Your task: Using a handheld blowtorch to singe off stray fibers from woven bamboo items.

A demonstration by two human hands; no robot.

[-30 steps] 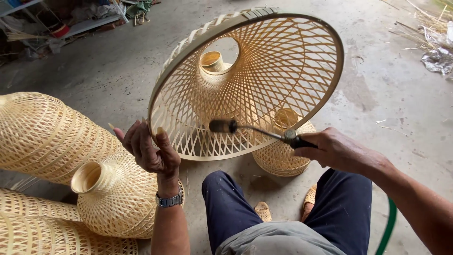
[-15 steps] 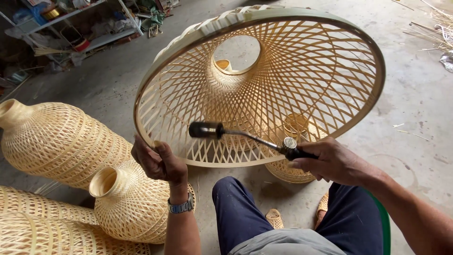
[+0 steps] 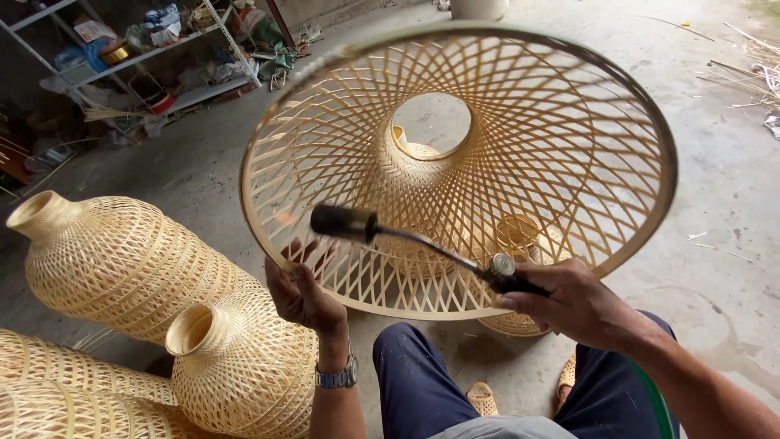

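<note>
A large cone-shaped woven bamboo lampshade (image 3: 561, 154) is held up in front of me with its wide mouth facing me. My left hand (image 3: 302, 294) grips its lower left rim. My right hand (image 3: 574, 302) holds a gas torch (image 3: 406, 237) by its black handle. The torch's dark nozzle points left, just inside the rim near my left hand. A small flame glows at the rim by the nozzle. A green hose (image 3: 655, 400) runs down past my right forearm.
Several vase-shaped woven bamboo lampshades (image 3: 122, 260) lie on the concrete floor at my left. Another woven piece (image 3: 512, 325) stands behind the held shade, near my knees. A metal shelf (image 3: 154, 57) with clutter is at the far left. Bamboo strips (image 3: 751, 57) lie at the far right.
The lampshade has come closer and tilted more toward me, filling more of the view. My left hand has shifted along the rim. The torch nozzle has moved toward the lower left rim.
</note>
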